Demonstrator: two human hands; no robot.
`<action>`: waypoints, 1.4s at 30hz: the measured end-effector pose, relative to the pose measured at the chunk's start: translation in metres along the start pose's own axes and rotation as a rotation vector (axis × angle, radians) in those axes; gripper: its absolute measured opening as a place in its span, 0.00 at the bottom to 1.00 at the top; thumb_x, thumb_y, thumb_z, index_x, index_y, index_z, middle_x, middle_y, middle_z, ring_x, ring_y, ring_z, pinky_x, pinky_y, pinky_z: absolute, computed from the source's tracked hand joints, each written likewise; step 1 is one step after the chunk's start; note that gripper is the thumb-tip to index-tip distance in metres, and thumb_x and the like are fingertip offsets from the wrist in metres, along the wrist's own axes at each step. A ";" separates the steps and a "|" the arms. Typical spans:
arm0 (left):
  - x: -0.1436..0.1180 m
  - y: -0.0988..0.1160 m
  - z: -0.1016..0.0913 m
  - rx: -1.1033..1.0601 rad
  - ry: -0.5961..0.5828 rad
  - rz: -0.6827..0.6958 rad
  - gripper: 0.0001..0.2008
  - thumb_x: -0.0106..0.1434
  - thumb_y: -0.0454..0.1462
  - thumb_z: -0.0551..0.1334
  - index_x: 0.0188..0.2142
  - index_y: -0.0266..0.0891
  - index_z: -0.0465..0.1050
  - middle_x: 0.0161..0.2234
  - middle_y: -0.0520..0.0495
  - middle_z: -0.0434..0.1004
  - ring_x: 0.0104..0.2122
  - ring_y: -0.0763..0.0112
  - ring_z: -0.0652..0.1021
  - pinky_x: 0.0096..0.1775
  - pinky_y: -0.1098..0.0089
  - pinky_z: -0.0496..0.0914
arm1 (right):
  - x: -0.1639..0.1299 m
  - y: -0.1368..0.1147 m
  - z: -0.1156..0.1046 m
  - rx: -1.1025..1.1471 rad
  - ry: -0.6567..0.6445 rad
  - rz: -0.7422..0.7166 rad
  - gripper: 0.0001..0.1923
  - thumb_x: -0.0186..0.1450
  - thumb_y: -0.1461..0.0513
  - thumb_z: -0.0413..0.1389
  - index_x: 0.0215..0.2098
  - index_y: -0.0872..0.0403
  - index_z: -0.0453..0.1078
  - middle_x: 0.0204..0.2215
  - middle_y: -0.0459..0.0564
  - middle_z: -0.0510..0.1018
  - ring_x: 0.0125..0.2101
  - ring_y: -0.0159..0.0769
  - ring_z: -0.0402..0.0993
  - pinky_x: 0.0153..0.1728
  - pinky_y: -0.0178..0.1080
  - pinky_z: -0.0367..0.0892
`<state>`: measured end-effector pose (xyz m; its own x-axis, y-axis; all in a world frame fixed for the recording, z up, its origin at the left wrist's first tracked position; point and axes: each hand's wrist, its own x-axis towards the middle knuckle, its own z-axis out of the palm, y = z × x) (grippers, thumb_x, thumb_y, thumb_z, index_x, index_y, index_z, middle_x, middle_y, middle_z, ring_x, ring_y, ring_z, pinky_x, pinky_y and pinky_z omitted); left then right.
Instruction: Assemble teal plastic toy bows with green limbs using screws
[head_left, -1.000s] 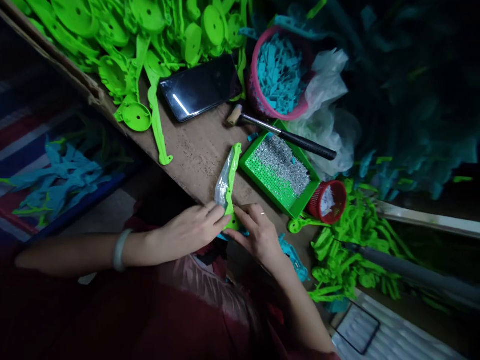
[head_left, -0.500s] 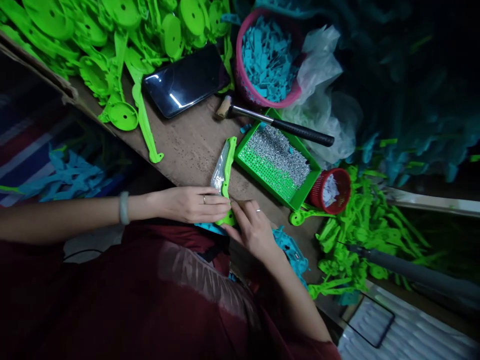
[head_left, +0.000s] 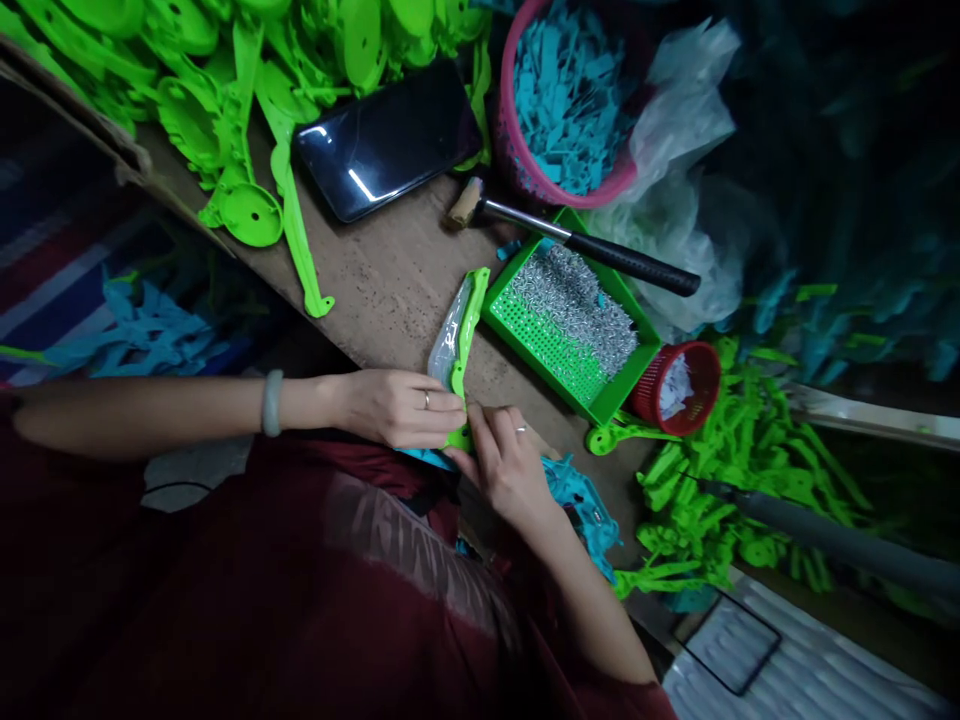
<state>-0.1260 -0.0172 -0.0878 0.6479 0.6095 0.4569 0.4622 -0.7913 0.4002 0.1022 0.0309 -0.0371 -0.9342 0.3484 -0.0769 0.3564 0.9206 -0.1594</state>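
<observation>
A bright green, curved plastic part (head_left: 470, 318) lies at the table's near edge, its far end pointing away from me. Along its left side runs a shiny, clear or silvery blade-shaped piece (head_left: 448, 338). My left hand (head_left: 397, 408) has its fingers closed over the near half of the green part. From the other side, my right hand (head_left: 510, 465) pinches the same part's near end, fingertips close to the left ones. Both hands cover much of that end. Blue plastic pieces (head_left: 589, 510) lie beside my right wrist.
A hammer (head_left: 592, 250) rests across a green tray (head_left: 581, 395) of small metal pins. Behind stand a pink basket (head_left: 510, 120) of blue pieces and a phone (head_left: 390, 140). A red basket (head_left: 686, 390), green part piles (head_left: 697, 500) and a dark grey rod (head_left: 817, 525) are right.
The camera view has shifted a little, so the tray, hammer and baskets appear farther right. Both hands stay on the green part, with little change in grip.
</observation>
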 end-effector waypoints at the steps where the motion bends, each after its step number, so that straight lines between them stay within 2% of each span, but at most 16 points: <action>1: 0.001 0.000 -0.001 -0.010 -0.019 0.017 0.14 0.72 0.34 0.52 0.40 0.41 0.78 0.46 0.46 0.81 0.49 0.69 0.79 0.48 0.70 0.76 | -0.001 0.000 0.001 0.014 0.002 0.005 0.25 0.71 0.55 0.51 0.60 0.63 0.60 0.37 0.59 0.71 0.38 0.46 0.65 0.37 0.45 0.69; 3: 0.001 0.000 0.000 0.007 0.017 0.038 0.14 0.72 0.33 0.53 0.41 0.41 0.79 0.45 0.45 0.82 0.48 0.69 0.80 0.47 0.71 0.77 | -0.002 -0.001 0.006 0.056 0.018 0.022 0.26 0.70 0.54 0.52 0.60 0.63 0.60 0.36 0.58 0.70 0.37 0.46 0.65 0.36 0.45 0.69; 8: -0.002 0.006 0.010 0.158 0.232 0.118 0.10 0.70 0.33 0.57 0.42 0.41 0.78 0.44 0.46 0.82 0.48 0.70 0.80 0.51 0.70 0.75 | -0.004 -0.001 0.013 0.147 0.075 0.075 0.27 0.70 0.56 0.52 0.63 0.62 0.58 0.36 0.57 0.71 0.37 0.45 0.66 0.36 0.45 0.69; 12: -0.005 0.010 0.016 0.188 0.287 0.134 0.09 0.70 0.32 0.58 0.41 0.39 0.78 0.43 0.46 0.83 0.48 0.70 0.80 0.48 0.71 0.75 | -0.008 0.001 -0.006 0.356 0.058 0.179 0.26 0.68 0.55 0.55 0.62 0.55 0.61 0.41 0.57 0.73 0.42 0.46 0.69 0.41 0.48 0.69; 13: -0.006 0.010 0.018 0.172 0.276 0.128 0.09 0.69 0.32 0.58 0.42 0.39 0.78 0.43 0.47 0.82 0.49 0.71 0.79 0.47 0.73 0.74 | -0.008 0.000 -0.012 0.481 0.131 0.243 0.21 0.68 0.54 0.56 0.57 0.53 0.66 0.39 0.54 0.73 0.40 0.44 0.70 0.40 0.47 0.69; 15: -0.009 0.010 0.022 0.118 0.244 0.099 0.09 0.69 0.31 0.58 0.44 0.42 0.77 0.47 0.49 0.82 0.49 0.74 0.79 0.44 0.75 0.72 | -0.003 -0.006 -0.021 0.785 0.419 0.400 0.13 0.70 0.51 0.51 0.38 0.50 0.70 0.26 0.47 0.69 0.27 0.37 0.68 0.30 0.42 0.68; 17: -0.012 0.009 0.027 0.066 0.236 0.074 0.10 0.69 0.32 0.58 0.46 0.44 0.76 0.49 0.50 0.81 0.49 0.75 0.78 0.42 0.76 0.71 | 0.010 -0.016 -0.020 1.062 0.684 0.551 0.24 0.70 0.47 0.42 0.21 0.49 0.58 0.16 0.41 0.54 0.16 0.32 0.54 0.19 0.38 0.58; 19: -0.015 0.006 0.032 0.029 0.259 0.085 0.11 0.69 0.31 0.59 0.47 0.44 0.75 0.48 0.50 0.81 0.49 0.74 0.78 0.42 0.75 0.71 | 0.030 -0.028 -0.009 1.288 0.769 0.641 0.27 0.69 0.45 0.39 0.16 0.48 0.48 0.13 0.39 0.45 0.13 0.30 0.45 0.15 0.36 0.51; 23: -0.014 0.005 0.034 -0.002 0.316 0.105 0.13 0.66 0.30 0.61 0.49 0.43 0.75 0.44 0.49 0.83 0.48 0.72 0.79 0.41 0.74 0.71 | 0.054 -0.035 0.014 1.480 0.749 0.666 0.25 0.65 0.47 0.46 0.14 0.49 0.51 0.12 0.40 0.48 0.14 0.30 0.48 0.17 0.37 0.50; 26: -0.014 0.014 0.029 0.114 0.296 0.124 0.09 0.67 0.32 0.61 0.44 0.44 0.77 0.43 0.50 0.83 0.46 0.74 0.80 0.38 0.74 0.71 | 0.051 -0.021 0.009 1.302 0.545 0.662 0.24 0.66 0.48 0.49 0.18 0.51 0.61 0.15 0.43 0.58 0.17 0.30 0.56 0.22 0.37 0.55; 29: -0.018 0.028 0.027 0.210 0.260 0.182 0.06 0.66 0.35 0.62 0.36 0.45 0.78 0.42 0.52 0.83 0.43 0.76 0.80 0.32 0.74 0.69 | 0.053 0.000 -0.005 1.032 0.280 0.717 0.16 0.67 0.50 0.52 0.35 0.54 0.72 0.27 0.48 0.73 0.27 0.33 0.68 0.28 0.37 0.63; 32: -0.023 0.036 0.030 0.240 0.289 0.231 0.08 0.66 0.35 0.61 0.32 0.46 0.77 0.40 0.54 0.84 0.42 0.77 0.80 0.28 0.75 0.67 | 0.074 0.011 -0.012 1.131 0.139 0.712 0.22 0.65 0.48 0.54 0.50 0.54 0.69 0.37 0.51 0.76 0.34 0.35 0.73 0.32 0.38 0.70; 34: -0.025 0.036 0.033 0.259 0.338 0.263 0.09 0.66 0.35 0.61 0.30 0.45 0.77 0.40 0.53 0.84 0.42 0.77 0.80 0.29 0.76 0.68 | 0.093 0.013 -0.012 1.318 0.060 0.739 0.25 0.62 0.46 0.56 0.47 0.55 0.69 0.31 0.48 0.74 0.30 0.34 0.71 0.27 0.36 0.69; 36: -0.025 0.034 0.036 0.275 0.382 0.287 0.09 0.66 0.35 0.60 0.30 0.44 0.77 0.40 0.51 0.84 0.42 0.77 0.80 0.30 0.76 0.69 | 0.108 0.011 -0.010 1.417 0.023 0.770 0.23 0.58 0.44 0.60 0.37 0.55 0.69 0.24 0.42 0.68 0.24 0.30 0.66 0.21 0.33 0.65; 39: -0.023 0.030 0.038 0.293 0.421 0.309 0.10 0.66 0.37 0.59 0.30 0.44 0.78 0.40 0.49 0.83 0.42 0.77 0.79 0.30 0.77 0.70 | 0.117 0.010 -0.007 1.413 0.114 0.755 0.23 0.55 0.45 0.63 0.25 0.54 0.65 0.18 0.38 0.61 0.19 0.26 0.57 0.18 0.31 0.57; 42: -0.024 0.030 0.031 0.291 0.391 0.297 0.08 0.65 0.36 0.61 0.31 0.44 0.78 0.41 0.49 0.83 0.44 0.75 0.79 0.33 0.77 0.72 | 0.114 0.012 -0.003 1.424 0.192 0.712 0.22 0.55 0.47 0.65 0.22 0.54 0.64 0.17 0.38 0.62 0.18 0.26 0.58 0.19 0.31 0.57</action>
<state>-0.1092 -0.0573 -0.1111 0.5287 0.2872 0.7988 0.4780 -0.8784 -0.0005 0.0002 0.0822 -0.0452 -0.5282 0.7311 -0.4318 0.3204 -0.2993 -0.8988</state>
